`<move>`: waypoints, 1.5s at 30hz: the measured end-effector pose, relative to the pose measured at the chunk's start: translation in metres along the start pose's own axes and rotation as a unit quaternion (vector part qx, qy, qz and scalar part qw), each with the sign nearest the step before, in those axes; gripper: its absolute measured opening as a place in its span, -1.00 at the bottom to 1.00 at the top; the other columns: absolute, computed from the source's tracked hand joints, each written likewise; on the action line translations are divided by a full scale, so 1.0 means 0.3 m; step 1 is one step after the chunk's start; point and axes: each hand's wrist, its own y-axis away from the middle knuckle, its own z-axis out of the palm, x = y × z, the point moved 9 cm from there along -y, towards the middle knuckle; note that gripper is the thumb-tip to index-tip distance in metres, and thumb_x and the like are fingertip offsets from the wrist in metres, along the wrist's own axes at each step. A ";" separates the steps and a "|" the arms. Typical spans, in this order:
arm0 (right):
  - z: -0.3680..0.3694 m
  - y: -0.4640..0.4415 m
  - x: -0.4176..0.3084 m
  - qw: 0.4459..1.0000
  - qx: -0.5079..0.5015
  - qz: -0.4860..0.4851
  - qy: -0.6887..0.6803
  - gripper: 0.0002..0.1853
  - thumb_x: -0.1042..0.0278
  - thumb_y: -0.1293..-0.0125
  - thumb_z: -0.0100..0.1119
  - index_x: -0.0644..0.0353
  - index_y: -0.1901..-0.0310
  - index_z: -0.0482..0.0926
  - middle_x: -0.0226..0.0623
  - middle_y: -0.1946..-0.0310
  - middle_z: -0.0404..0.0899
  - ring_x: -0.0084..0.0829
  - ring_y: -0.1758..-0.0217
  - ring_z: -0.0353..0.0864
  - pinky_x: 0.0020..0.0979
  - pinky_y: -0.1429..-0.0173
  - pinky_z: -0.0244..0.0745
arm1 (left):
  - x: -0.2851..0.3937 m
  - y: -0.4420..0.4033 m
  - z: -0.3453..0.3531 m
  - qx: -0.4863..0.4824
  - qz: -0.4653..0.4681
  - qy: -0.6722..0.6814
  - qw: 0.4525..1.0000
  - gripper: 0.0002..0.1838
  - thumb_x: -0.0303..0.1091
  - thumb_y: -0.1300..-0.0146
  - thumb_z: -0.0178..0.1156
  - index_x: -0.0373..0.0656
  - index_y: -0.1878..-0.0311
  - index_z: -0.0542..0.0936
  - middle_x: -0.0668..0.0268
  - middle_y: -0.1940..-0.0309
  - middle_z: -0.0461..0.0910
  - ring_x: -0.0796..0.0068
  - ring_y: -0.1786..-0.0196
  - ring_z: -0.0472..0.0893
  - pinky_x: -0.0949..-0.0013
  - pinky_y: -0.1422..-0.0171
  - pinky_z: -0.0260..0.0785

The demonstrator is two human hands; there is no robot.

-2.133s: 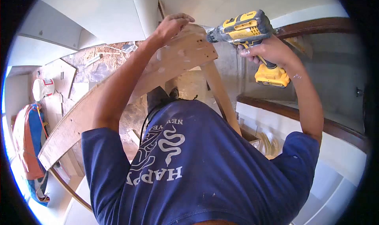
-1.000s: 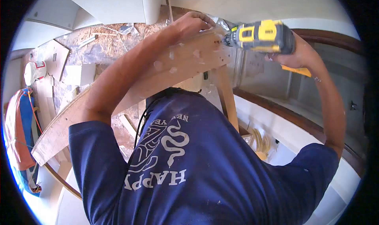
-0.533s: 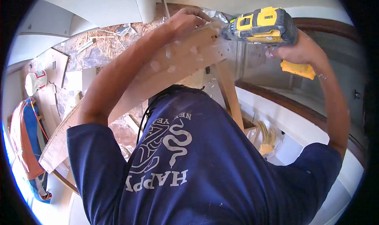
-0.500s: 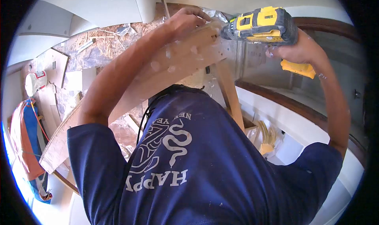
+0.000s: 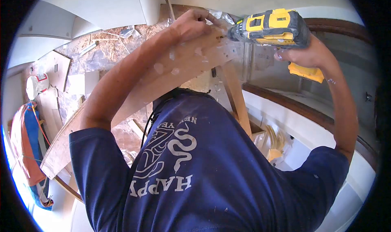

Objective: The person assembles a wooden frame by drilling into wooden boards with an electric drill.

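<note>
My right hand (image 5: 311, 53) is wrapped round the grip of a yellow and black cordless drill (image 5: 273, 27). The drill lies level, its chuck pointing left at the end of a long wooden board (image 5: 187, 55). A short dark bit or screw (image 5: 222, 37) shows between chuck and board. My left hand (image 5: 194, 25) rests at the board's far edge, fingers curled and bent toward the drill's nose; what they pinch, if anything, is too small to make out. Pale filler-like spots mark the board, which slants from lower left to upper right in front of my body.
A wooden leg-like piece (image 5: 235, 95) runs down below the board's right end. Sawdust and scraps cover the floor (image 5: 108, 55). A white bucket (image 5: 37, 85) and a blue and orange bag (image 5: 30, 142) lie left. A dark-framed window (image 5: 293, 103) stands right.
The drill has shifted very slightly right and down, and my right forearm has moved a little inward. My left hand and the board stay nearly where they were.
</note>
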 end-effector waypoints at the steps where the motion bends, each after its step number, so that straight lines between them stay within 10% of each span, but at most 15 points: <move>1: -0.004 0.001 0.003 1.000 0.007 0.005 0.016 -0.63 0.24 -0.02 0.37 0.11 0.09 0.67 -0.27 0.26 0.71 -0.34 0.22 0.65 -0.26 0.02 0.59 | -0.005 -0.003 0.007 -0.001 0.001 -0.003 1.000 -0.59 -0.15 -0.02 0.36 -0.06 0.03 0.75 0.31 0.50 0.60 0.55 0.42 0.51 0.37 0.27 0.40; 25: -0.039 0.002 -0.050 0.997 -0.007 -0.073 -0.002 -0.70 0.36 0.05 0.31 0.21 0.21 0.61 -0.29 0.40 0.65 -0.34 0.31 0.57 -0.25 0.13 0.54 | 0.054 0.014 0.047 0.065 0.083 -0.193 0.976 -0.55 -0.05 0.09 0.36 0.11 0.06 0.78 0.07 0.14 0.72 0.10 0.07 0.70 0.17 -0.12 0.52; 29: -0.057 0.021 -0.072 0.997 -0.054 -0.001 0.054 -0.50 0.32 0.01 0.49 0.11 -0.06 0.66 -0.26 0.12 0.73 -0.39 0.08 0.66 -0.31 -0.11 0.56 | 0.094 0.052 0.046 0.074 0.058 -0.175 0.980 -0.51 -0.02 0.15 0.41 0.09 0.06 0.78 0.04 0.15 0.71 0.10 0.07 0.70 0.16 -0.09 0.53; 35: -0.056 -0.006 -0.092 0.983 0.062 -0.175 -0.014 -0.60 0.36 0.13 0.41 0.23 0.16 0.64 -0.22 0.35 0.70 -0.30 0.22 0.67 -0.24 0.08 0.58 | 0.106 0.055 0.071 0.005 0.000 -0.105 0.994 -0.61 -0.14 -0.01 0.36 0.13 0.03 0.78 0.05 0.06 0.66 0.08 0.00 0.66 0.18 -0.14 0.51; 39: -0.154 0.059 0.103 0.997 0.019 0.045 -0.053 -0.42 0.32 0.06 0.59 0.20 -0.07 0.63 -0.25 0.13 0.74 -0.40 0.06 0.67 -0.33 -0.13 0.57 | 0.160 0.093 0.063 0.068 0.077 -0.213 0.972 -0.64 -0.17 -0.08 0.34 0.20 0.00 0.77 0.07 0.04 0.59 0.08 -0.04 0.64 0.18 -0.20 0.49; 45: -0.162 0.134 0.247 0.976 0.085 0.048 -0.196 -0.49 0.26 0.02 0.59 0.20 0.00 0.68 -0.35 0.18 0.73 -0.50 0.16 0.67 -0.39 -0.02 0.60 | 0.171 0.061 0.104 0.060 0.114 -0.253 0.959 -0.69 -0.21 -0.01 0.44 0.10 0.10 0.78 0.16 0.15 0.50 0.11 0.04 0.61 0.16 -0.07 0.49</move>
